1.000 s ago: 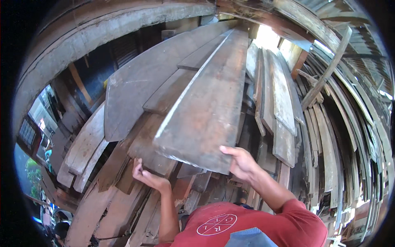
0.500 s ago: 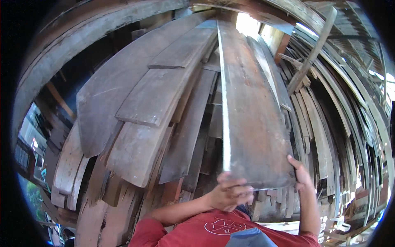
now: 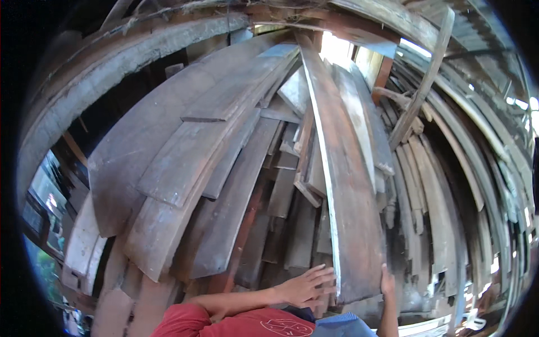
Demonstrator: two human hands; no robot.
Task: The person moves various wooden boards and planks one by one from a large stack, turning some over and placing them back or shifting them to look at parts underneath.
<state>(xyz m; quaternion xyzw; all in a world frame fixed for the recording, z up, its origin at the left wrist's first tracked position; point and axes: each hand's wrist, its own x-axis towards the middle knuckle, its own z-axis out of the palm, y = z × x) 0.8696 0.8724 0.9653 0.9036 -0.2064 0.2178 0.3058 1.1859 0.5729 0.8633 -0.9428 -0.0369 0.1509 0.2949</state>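
Observation:
A long, wide wooden plank [image 3: 353, 213] with a pale left edge and reddish-brown patches slopes toward me from the far end of the stack. My right hand [image 3: 388, 283] grips its right edge near the close end, thumb showing along the side and the other fingers mostly hidden. Beside the opposite edge is my left hand [image 3: 307, 287], open, its fingers spread and pointing at the plank. Whether the fingertips touch the wood I cannot tell.
Overlapping grey planks [image 3: 168, 163] fan out on the left, their ends at uneven heights. Shorter boards [image 3: 300, 236] lie lower in the middle. A slanting wooden post [image 3: 424, 84] stands at right, before a rack of long boards [image 3: 449, 213]. A concrete beam [image 3: 129, 62] crosses the upper left.
The plank's near end has shifted lower and looks narrower, tilted more onto its side. My left hand has gone from curled fingers to spread ones. My right hand has moved down with the plank.

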